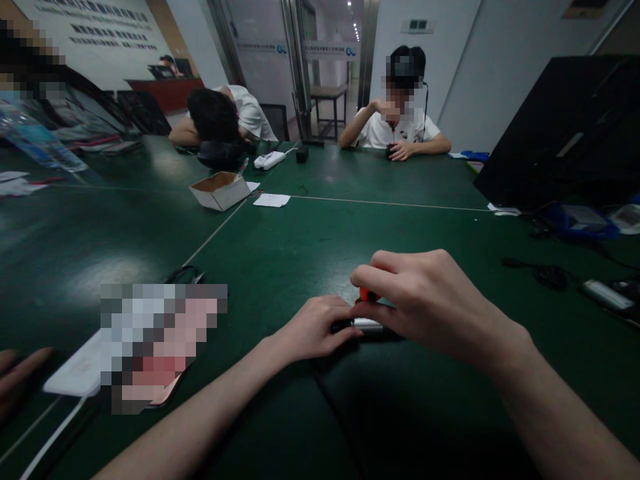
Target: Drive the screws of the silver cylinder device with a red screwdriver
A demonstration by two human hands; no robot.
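Near the middle of the green table, my left hand [317, 328] is closed around a black-and-silver cylinder [369, 325] lying on its side. Its silver part shows past my thumb, and a dark end reaches under my right hand. Just above the cylinder, my right hand [425, 303] pinches a small orange-and-black tool handle [369, 294]. My fingers hide most of that tool, so its lower end and any contact with the cylinder cannot be made out. A dark cable [333, 400] runs from below my left hand towards the table's near edge.
At left lie a white power strip [75, 370] and a blurred-out pink phone [173, 387]. An open cardboard box [220, 193] and white paper [271, 200] stand farther off. A black monitor [565, 133] and cables [550, 275] are at right. Two people sit across; another person's fingers [25, 373] show at left.
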